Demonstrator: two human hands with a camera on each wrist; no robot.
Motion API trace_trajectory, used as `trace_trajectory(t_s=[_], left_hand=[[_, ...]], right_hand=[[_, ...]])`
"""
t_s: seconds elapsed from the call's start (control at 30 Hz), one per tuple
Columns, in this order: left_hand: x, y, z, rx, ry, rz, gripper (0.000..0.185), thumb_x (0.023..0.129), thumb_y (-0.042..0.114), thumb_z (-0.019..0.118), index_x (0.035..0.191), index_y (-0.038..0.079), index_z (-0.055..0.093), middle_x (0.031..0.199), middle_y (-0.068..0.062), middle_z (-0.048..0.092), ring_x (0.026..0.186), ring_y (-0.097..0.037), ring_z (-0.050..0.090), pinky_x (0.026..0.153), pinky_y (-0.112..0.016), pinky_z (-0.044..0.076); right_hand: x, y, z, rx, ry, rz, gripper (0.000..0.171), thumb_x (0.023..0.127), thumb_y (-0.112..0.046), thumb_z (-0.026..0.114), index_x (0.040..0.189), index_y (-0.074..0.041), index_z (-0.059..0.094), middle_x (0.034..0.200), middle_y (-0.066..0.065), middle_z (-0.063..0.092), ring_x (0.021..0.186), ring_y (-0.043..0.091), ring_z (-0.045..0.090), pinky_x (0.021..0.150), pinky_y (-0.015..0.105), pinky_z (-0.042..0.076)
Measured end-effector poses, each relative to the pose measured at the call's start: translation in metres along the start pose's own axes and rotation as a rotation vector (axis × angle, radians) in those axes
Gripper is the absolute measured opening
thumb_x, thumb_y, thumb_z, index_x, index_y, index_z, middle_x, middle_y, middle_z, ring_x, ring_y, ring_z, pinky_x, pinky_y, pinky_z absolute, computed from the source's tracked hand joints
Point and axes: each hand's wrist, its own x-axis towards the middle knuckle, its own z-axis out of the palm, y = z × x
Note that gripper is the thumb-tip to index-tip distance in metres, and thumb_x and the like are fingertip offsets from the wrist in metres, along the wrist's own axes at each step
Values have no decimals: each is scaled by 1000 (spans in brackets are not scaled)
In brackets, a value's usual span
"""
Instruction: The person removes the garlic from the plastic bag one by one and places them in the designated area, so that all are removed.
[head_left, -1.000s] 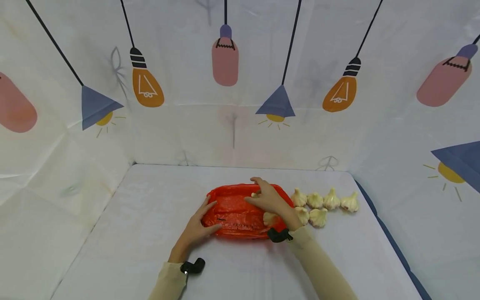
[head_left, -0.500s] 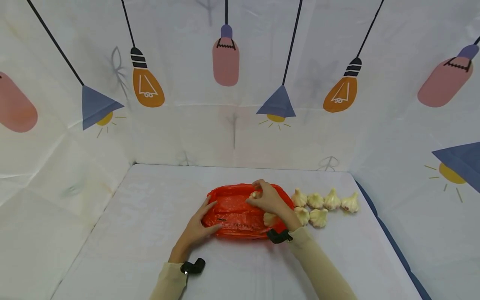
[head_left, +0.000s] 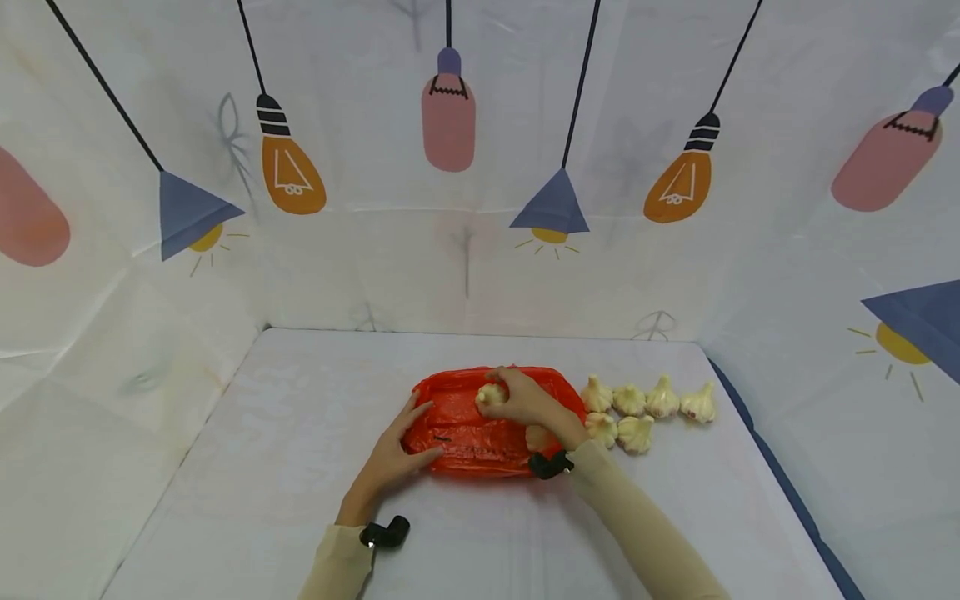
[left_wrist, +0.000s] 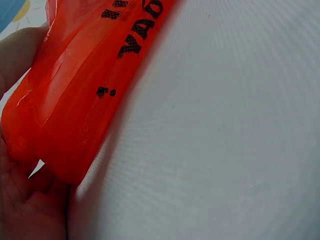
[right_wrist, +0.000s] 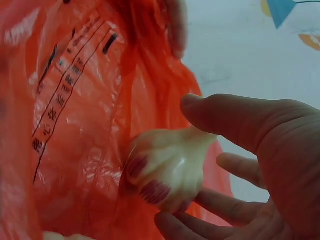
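Note:
A red plastic bag (head_left: 450, 417) is spread into a shallow oblong shape on the table, its printed inside facing up. My right hand (head_left: 531, 402) reaches over its right half, with a garlic bulb (right_wrist: 165, 167) pinched between thumb and fingertips. The thumb lies along the bulb's stem and the fingers are at its base, close against the red plastic. Another garlic bulb (head_left: 537, 437) lies at the bag's right end, partly behind my right wrist. My left hand (head_left: 395, 450) rests on the bag's left end, thumb and fingers spread apart along its edge.
Several garlic bulbs (head_left: 663, 400) stand in two short rows on the white table (head_left: 300, 417), just right of the bag. A wall covering (head_left: 375, 275) with printed lamps and light bulbs rises behind and beside the table. Each wrist wears a black camera (head_left: 386, 533).
My right hand has moved left over the bag with the garlic bulb, its fingers closing nearer round it and the bulb now plainly showing. My left hand has stayed in place.

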Motion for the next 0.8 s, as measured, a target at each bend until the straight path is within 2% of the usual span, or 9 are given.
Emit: trace_trajectory(t_s=[0.27,0.53,0.8], left_hand=[[0,-1,0,-13,-4,-2,83,85,31,85,157,19,44,174,-4,16,160,-35,13,125,-64,16],[-1,4,-1,3,-3,-25,83,86,33,84,157,20,44,174,-3,17,160,-36,14,125,-64,17],[0,4,-1,12,-14,-35,83,86,34,83,158,20,44,174,-3,17,160,-36,14,125,-64,18]], right_hand=[[7,6,-1,8,-50,13,66,91,-30,76,146,-3,51,128,10,63,104,19,59,91,37,54],[7,11,1,0,-18,14,53,88,-18,81,136,-10,60,126,6,66,107,20,60,92,39,55],[5,9,3,-3,20,27,47,89,-21,82,132,-12,63,128,5,66,114,21,60,97,41,55]])
